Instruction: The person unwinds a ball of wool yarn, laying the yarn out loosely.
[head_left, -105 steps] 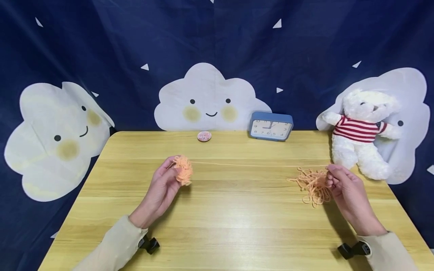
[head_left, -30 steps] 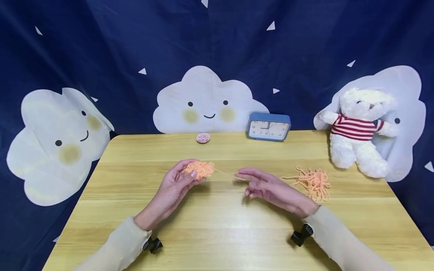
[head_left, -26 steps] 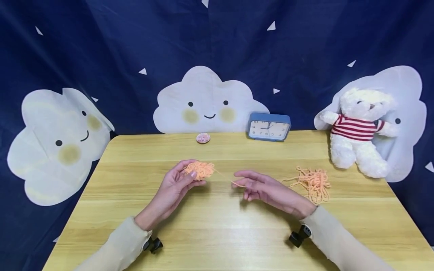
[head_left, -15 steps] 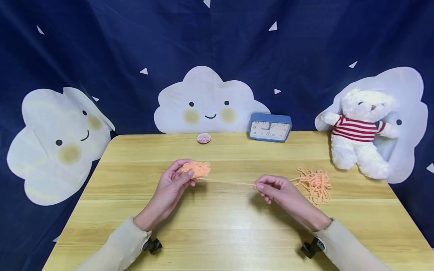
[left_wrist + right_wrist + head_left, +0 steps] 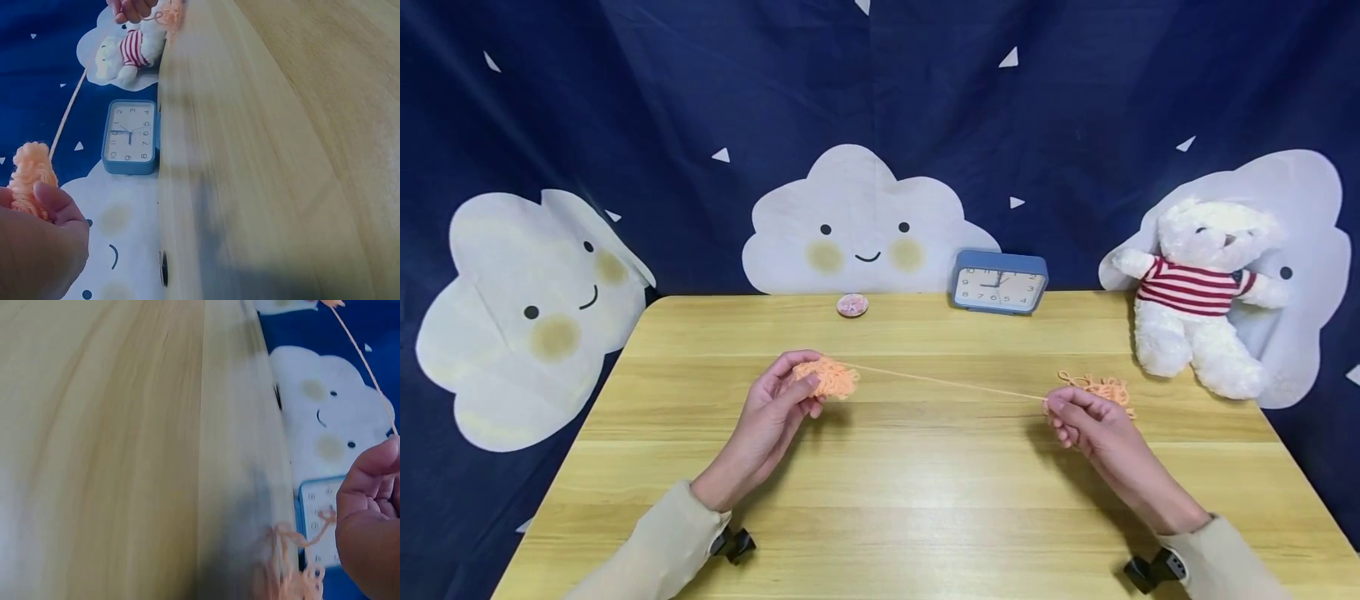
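My left hand (image 5: 790, 392) holds a small wad of orange yarn (image 5: 831, 377) above the middle of the wooden table (image 5: 910, 483); the wad (image 5: 28, 175) also shows by my thumb in the left wrist view. A single taut strand (image 5: 947, 382) runs from it to my right hand (image 5: 1067, 408), which pinches it between thumb and fingers. In the right wrist view the strand (image 5: 365, 365) rises from my fingers (image 5: 372, 472). A loose heap of orange yarn (image 5: 1108, 388) lies on the table just behind the right hand.
A blue alarm clock (image 5: 1000, 281) and a small pink round thing (image 5: 852, 305) stand at the table's far edge. A white teddy bear in a striped shirt (image 5: 1198, 296) leans at the back right. A dark blue cloth with white clouds hangs behind.
My right hand came in close to the wad, took the strand, then pulled it out to the right until taut. The left hand kept holding the wad.
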Demonstrator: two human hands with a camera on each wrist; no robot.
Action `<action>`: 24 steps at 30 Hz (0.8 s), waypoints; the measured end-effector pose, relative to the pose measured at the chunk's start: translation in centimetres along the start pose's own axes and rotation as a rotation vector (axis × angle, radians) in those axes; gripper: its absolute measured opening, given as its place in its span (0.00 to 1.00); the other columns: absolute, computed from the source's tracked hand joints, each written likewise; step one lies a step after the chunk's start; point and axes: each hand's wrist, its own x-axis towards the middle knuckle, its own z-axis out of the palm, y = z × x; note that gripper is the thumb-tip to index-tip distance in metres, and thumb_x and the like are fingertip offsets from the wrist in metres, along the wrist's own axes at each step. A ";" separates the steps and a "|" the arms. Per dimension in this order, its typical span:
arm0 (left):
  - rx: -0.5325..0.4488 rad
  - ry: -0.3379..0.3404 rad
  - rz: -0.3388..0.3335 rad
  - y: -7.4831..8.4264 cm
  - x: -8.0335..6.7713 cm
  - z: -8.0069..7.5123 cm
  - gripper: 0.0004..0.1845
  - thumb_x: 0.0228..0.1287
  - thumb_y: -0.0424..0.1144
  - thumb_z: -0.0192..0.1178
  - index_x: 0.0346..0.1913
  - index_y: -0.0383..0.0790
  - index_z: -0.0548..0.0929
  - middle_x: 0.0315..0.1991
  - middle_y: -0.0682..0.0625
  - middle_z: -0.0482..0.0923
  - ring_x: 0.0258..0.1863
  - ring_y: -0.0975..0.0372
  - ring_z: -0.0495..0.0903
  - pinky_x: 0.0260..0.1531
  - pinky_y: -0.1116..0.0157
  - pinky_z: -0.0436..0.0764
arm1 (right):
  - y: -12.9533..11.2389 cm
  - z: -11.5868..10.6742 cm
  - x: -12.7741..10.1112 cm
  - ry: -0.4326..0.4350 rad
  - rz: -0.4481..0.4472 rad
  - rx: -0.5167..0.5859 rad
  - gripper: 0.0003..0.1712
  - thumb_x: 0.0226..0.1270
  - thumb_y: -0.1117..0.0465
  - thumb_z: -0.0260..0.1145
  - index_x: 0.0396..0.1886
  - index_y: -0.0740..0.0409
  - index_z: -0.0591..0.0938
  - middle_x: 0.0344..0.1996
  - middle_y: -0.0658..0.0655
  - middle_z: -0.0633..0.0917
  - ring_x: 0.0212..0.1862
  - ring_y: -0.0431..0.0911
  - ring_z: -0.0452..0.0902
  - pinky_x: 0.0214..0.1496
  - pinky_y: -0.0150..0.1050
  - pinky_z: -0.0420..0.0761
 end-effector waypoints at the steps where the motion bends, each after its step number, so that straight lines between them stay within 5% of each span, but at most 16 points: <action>1: 0.012 0.007 0.001 0.0 0.0 0.0 0.16 0.79 0.26 0.60 0.65 0.33 0.78 0.47 0.45 0.81 0.35 0.60 0.80 0.33 0.70 0.81 | 0.0 -0.4 -0.1 0.012 -0.002 0.019 0.11 0.87 0.68 0.57 0.50 0.63 0.86 0.36 0.52 0.85 0.34 0.38 0.79 0.36 0.30 0.83; 14: -0.006 0.081 0.007 0.0 0.0 -0.3 0.22 0.79 0.22 0.56 0.71 0.32 0.72 0.54 0.47 0.82 0.49 0.58 0.87 0.50 0.64 0.88 | 0.4 -3.7 -1.9 0.120 -0.093 0.191 0.17 0.87 0.73 0.52 0.48 0.60 0.88 0.35 0.51 0.86 0.33 0.39 0.81 0.35 0.29 0.83; 24: -0.030 0.130 0.063 0.1 0.2 -0.6 0.19 0.80 0.24 0.56 0.69 0.33 0.76 0.51 0.48 0.81 0.38 0.63 0.80 0.36 0.69 0.84 | 1.0 -5.8 -2.8 0.188 -0.069 0.243 0.17 0.88 0.72 0.53 0.48 0.62 0.88 0.34 0.52 0.87 0.32 0.40 0.82 0.35 0.30 0.84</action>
